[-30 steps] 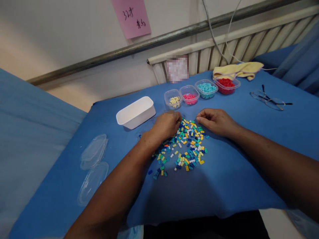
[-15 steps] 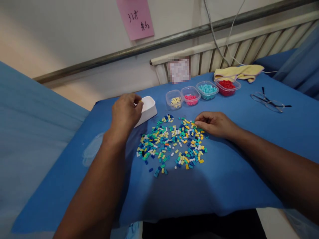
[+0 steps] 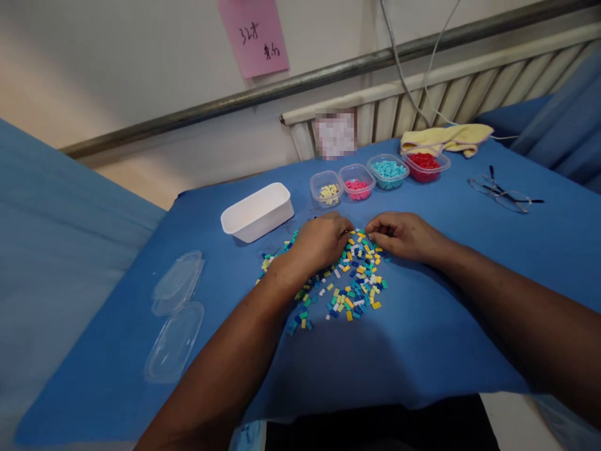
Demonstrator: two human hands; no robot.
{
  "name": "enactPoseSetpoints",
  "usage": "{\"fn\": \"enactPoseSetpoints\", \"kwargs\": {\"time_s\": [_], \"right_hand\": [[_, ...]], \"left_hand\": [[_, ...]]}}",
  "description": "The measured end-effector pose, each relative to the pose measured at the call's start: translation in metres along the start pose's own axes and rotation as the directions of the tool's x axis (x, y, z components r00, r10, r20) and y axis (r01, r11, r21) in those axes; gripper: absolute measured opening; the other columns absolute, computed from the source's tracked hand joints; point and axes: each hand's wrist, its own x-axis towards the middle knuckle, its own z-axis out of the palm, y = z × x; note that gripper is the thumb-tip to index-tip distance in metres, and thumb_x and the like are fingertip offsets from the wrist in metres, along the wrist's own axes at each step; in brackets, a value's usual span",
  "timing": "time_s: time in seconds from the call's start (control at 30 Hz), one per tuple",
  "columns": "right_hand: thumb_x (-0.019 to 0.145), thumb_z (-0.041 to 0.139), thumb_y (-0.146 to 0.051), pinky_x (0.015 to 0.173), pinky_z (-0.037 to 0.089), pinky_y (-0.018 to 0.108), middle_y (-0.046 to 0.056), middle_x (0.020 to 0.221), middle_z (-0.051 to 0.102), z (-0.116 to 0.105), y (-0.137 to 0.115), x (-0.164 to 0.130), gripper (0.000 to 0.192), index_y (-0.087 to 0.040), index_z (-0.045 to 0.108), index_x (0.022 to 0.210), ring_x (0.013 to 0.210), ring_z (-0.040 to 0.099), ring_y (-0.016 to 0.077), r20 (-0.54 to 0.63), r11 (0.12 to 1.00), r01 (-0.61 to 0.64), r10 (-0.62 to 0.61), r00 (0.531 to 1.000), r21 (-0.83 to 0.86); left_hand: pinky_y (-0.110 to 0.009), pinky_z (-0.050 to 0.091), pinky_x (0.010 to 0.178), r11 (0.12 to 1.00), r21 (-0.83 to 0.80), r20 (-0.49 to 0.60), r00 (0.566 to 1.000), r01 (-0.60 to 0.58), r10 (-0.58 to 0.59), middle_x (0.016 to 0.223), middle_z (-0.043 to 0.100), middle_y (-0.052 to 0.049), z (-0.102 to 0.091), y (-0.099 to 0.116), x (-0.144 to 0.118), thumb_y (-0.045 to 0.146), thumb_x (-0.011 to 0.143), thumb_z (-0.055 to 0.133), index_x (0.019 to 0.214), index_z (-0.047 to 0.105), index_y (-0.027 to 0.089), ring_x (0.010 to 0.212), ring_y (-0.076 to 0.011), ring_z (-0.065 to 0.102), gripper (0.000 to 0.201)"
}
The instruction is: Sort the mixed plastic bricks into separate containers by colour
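Observation:
A loose pile of small toy building bricks in yellow, white, green and blue lies on the blue cloth. Over its upper part reaches my left hand, fingers bent and pressed together at the bricks near a yellow one; whether a brick is between the fingertips is hidden. At the pile's right edge rests my right hand, its thumb and fingers curled together beside the bricks; what they hold, if anything, cannot be made out. Behind my left hand stands a white tub; little of its inside floor shows.
Clear tubs hold pale yellow bricks, pink bricks, turquoise bricks and red bricks. A yellow cloth and glasses lie at right. Clear lids lie at left. A radiator stands behind.
My left hand has moved from above the white tub rightward and down to the brick pile, uncovering the tub and lids. My right hand has stayed at the pile's edge.

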Motion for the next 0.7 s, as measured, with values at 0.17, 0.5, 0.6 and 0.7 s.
{"fn": "enactPoseSetpoints", "kwargs": {"time_s": [0.17,0.5,0.6,0.7], "right_hand": [[0.092,0.062,-0.026,0.072,0.053,0.031,0.002,0.091,0.081,-0.002,0.002,0.003,0.021,-0.023,0.080,0.105,0.078,0.071,0.0199,-0.103,1.000,-0.015,0.017,0.995,0.014],[0.094,0.063,-0.030,0.074,0.055,0.035,0.003,0.092,0.083,0.000,0.001,0.004,0.021,-0.024,0.081,0.105,0.078,0.072,0.0217,-0.146,0.997,-0.062,0.068,0.987,0.045],[0.093,0.064,-0.029,0.077,0.056,0.035,0.003,0.094,0.084,0.001,0.000,0.004,0.021,-0.025,0.081,0.105,0.081,0.074,0.0223,-0.145,0.997,-0.062,0.068,0.987,0.050],[0.093,0.064,-0.029,0.076,0.056,0.035,0.003,0.095,0.084,0.001,0.000,0.004,0.022,-0.024,0.081,0.105,0.080,0.074,0.0217,-0.146,0.997,-0.061,0.067,0.987,0.042]], "left_hand": [[-0.037,0.058,0.087,0.999,0.031,0.038,0.999,0.007,-0.008,0.115,0.078,-0.010,0.007,-0.002,0.001,0.026,0.106,0.056,0.118,0.083,0.023,0.105,-0.0274,0.074,0.030],[-0.036,0.057,0.097,1.000,-0.006,0.072,0.997,-0.030,0.030,0.120,0.078,-0.008,0.003,-0.012,-0.002,0.020,0.102,0.059,0.119,0.081,0.024,0.110,-0.0255,0.073,0.028],[-0.036,0.056,0.091,0.998,0.052,0.098,0.994,-0.045,0.040,0.114,0.077,-0.009,0.002,-0.008,0.000,0.025,0.104,0.058,0.110,0.082,0.023,0.103,-0.0261,0.073,0.025],[-0.036,0.053,0.079,0.989,0.148,0.130,0.991,0.014,-0.034,0.110,0.077,-0.011,-0.001,-0.003,0.000,0.030,0.105,0.058,0.100,0.080,0.021,0.095,-0.0270,0.073,0.024]]}}
